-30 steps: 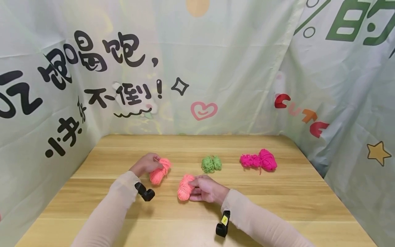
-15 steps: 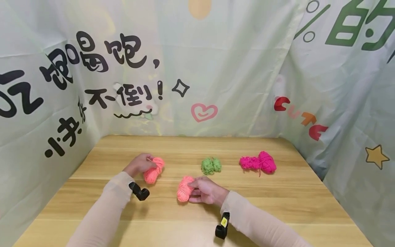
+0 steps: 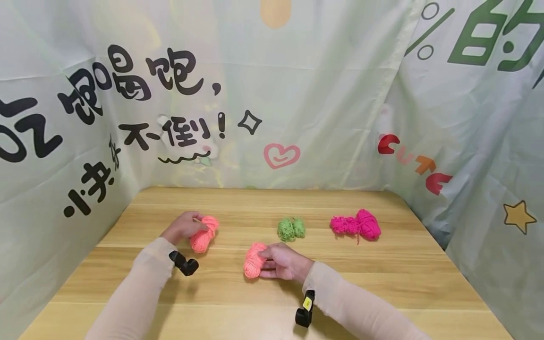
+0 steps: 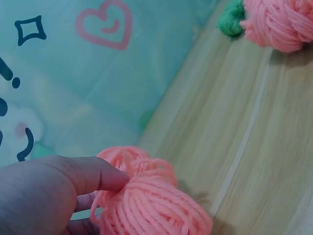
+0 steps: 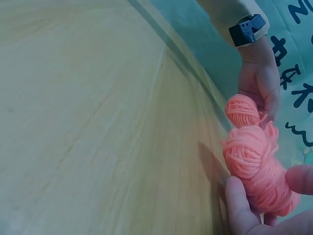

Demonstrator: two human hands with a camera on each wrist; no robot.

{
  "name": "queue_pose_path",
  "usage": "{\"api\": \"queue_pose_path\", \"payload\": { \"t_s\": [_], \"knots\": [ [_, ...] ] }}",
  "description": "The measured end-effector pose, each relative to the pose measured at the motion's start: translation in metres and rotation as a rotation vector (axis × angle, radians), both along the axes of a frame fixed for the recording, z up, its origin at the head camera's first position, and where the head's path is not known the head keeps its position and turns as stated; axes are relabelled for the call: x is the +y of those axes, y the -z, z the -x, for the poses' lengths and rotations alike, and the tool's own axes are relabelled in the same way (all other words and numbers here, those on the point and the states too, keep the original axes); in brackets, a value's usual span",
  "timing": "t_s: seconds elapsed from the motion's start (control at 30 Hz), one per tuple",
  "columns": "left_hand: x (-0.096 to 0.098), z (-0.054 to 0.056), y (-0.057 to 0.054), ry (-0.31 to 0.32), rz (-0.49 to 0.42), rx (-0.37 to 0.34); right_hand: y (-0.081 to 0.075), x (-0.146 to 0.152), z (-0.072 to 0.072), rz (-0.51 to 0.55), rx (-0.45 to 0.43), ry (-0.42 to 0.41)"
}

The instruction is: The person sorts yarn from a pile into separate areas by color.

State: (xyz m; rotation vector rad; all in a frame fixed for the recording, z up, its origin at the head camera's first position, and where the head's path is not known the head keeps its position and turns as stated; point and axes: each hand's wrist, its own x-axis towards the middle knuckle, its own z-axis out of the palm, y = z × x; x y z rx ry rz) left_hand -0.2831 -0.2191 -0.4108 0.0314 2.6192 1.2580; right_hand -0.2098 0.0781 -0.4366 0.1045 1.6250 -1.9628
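My left hand (image 3: 187,225) pinches a coral-pink yarn skein (image 3: 204,234) on the left side of the table. In the left wrist view the thumb lies across the waist of this yarn skein (image 4: 156,208), with other fingers partly hidden behind it. Nearer the middle, my right hand (image 3: 286,262) holds a second coral-pink yarn skein (image 3: 253,260) from its right side. The right wrist view has this second skein (image 5: 264,178) between thumb and fingers (image 5: 238,203). A gap separates the two skeins in the head view. Whether the left one touches the table, I cannot tell.
A small green yarn bundle (image 3: 291,229) lies behind my right hand. Further right sits a magenta yarn skein (image 3: 357,225). The wooden table (image 3: 374,293) is bordered by printed cloth (image 3: 323,118) at the back and both sides.
My left hand has moved left with its coral-pink yarn skein, widening the gap to the other skein. The right hand and its skein have stayed nearly in place.
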Motion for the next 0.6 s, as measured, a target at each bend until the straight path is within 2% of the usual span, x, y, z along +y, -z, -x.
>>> {"api": "queue_pose_path", "payload": {
  "t_s": [0.4,0.6],
  "knots": [
    [-0.019,-0.002,0.000,-0.037,0.036,0.009,0.002,-0.006,0.006,0.012,-0.012,0.013],
    [-0.028,-0.004,0.002,-0.051,0.005,-0.009,0.001,-0.007,0.006,0.014,-0.013,0.010]
  ]
}}
